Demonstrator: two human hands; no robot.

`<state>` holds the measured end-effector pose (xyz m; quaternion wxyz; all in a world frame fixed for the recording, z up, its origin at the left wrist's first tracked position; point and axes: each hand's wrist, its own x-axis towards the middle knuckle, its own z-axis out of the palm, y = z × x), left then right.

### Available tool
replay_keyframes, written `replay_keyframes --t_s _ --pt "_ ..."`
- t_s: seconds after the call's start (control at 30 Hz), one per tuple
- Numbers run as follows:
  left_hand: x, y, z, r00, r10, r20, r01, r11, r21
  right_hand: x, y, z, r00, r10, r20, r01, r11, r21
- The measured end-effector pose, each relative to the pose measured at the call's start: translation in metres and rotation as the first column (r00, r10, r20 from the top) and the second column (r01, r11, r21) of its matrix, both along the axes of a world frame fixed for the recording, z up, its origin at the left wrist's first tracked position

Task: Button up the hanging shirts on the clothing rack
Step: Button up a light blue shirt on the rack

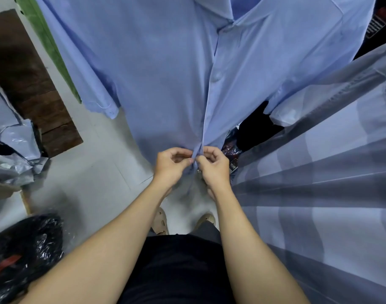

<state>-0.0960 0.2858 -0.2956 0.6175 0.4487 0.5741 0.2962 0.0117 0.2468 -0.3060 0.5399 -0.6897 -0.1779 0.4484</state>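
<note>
The shirt [170, 73] is hung at the centre, and everything else is placed around it. At its bottom hem, on the front strip, the left hand [172, 165] and the right hand [214, 166] are set side by side, fingertips touching. Right of the shirt, close beside it, a second garment [319, 172] is hung. Left of the shirt, on the floor [88, 176], a mat [31, 84] is laid, with crumpled bags [12, 150] just beside it. Nearer the person, left of the shirt, what may be a wrapped bundle [25, 249] is seen. Below the hem, shoes [161, 220] are planted.
</note>
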Motion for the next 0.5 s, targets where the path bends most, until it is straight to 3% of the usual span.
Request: replay_keyframes --t_s 0.13,0.33,0.5 --pt "-0.002 -0.003 -0.006 0.999 0.012 -0.053 -0.011 1.0 0.009 0.0 -0.007 -0.005 0.999 -0.026 -0.025 0.026 1.0 -0.018" --pt "0.002 0.0 -0.01 0.98 0.063 -0.187 -0.05 0.996 0.072 -0.001 -0.02 -0.014 0.99 0.032 0.136 -0.026 0.999 -0.047" --pt "-0.001 -0.003 -0.013 0.99 -0.011 -0.14 0.013 1.0 0.017 -0.008 -0.02 -0.01 0.986 0.018 0.168 -0.012 0.999 -0.036"
